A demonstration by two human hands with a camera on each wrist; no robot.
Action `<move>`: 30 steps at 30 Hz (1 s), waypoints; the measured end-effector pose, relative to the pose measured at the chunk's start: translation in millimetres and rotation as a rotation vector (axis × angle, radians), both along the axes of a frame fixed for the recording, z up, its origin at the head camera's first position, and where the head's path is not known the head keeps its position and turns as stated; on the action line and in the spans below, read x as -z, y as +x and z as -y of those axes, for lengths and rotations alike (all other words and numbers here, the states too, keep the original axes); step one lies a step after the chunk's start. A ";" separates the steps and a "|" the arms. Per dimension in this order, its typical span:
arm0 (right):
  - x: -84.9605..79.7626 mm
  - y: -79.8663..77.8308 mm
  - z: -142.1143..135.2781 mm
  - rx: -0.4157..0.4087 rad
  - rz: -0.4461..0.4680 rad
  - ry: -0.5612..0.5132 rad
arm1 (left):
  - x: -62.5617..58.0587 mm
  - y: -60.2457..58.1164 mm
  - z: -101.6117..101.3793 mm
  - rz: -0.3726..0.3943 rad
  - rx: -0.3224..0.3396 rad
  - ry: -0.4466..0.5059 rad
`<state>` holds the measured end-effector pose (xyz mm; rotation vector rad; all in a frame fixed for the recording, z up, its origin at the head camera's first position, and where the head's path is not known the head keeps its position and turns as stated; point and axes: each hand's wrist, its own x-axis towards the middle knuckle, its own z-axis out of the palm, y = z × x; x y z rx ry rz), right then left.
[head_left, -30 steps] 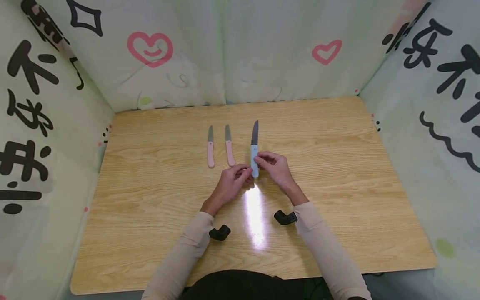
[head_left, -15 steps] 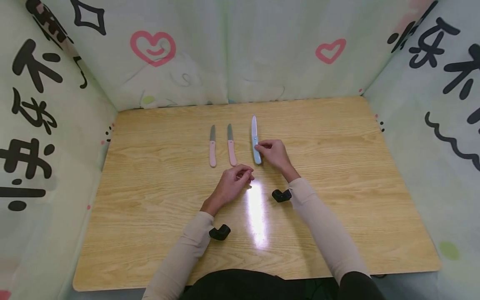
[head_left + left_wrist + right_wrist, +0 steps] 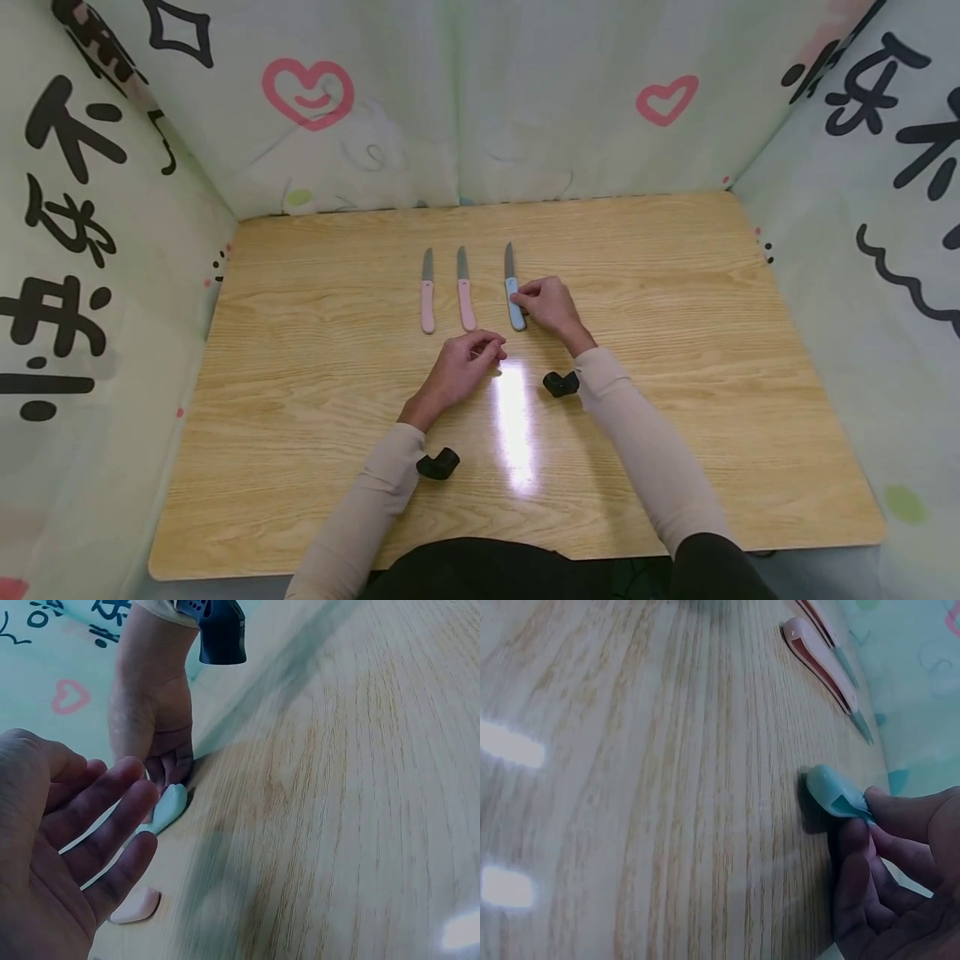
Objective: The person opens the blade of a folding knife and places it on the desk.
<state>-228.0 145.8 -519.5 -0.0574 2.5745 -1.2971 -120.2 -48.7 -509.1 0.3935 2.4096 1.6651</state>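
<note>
My right hand [image 3: 553, 305] pinches the handle of a blue-handled knife [image 3: 517, 320] between thumb and fingers; its blade points to the far side of the table. In the right wrist view the knife's rounded blue handle end [image 3: 826, 787] sticks out of the pinch, close over the wood. Two pink-handled knives lie side by side to its left, one nearer [image 3: 465, 305] and one farther left [image 3: 427, 308], blades also pointing away. My left hand [image 3: 459, 368] is just below the nearer pink knife, fingers loosely bent and holding nothing.
The wooden table [image 3: 675, 333] has a bright light reflection [image 3: 514, 425] near its middle. Patterned cloth curtains [image 3: 405, 108] with hearts and black writing enclose its back and sides. A black wrist-worn device [image 3: 438, 463] sits at each sleeve.
My right hand has carried the blue-handled knife away from the left hand, farther up the table, then lowered its blade beside the pink ones. The left hand has released it and stayed put.
</note>
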 end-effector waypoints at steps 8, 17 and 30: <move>1.7 -1.0 0.0 0.033 0.028 0.025 | 1.5 2.4 2.6 0.020 -0.022 -0.010; 2.0 2.6 -0.9 0.036 0.015 -0.010 | 2.5 3.8 6.3 0.031 -0.038 -0.006; -5.0 16.4 -18.3 0.161 -0.069 -0.053 | -16.0 -12.5 46.8 -0.123 -0.210 -0.122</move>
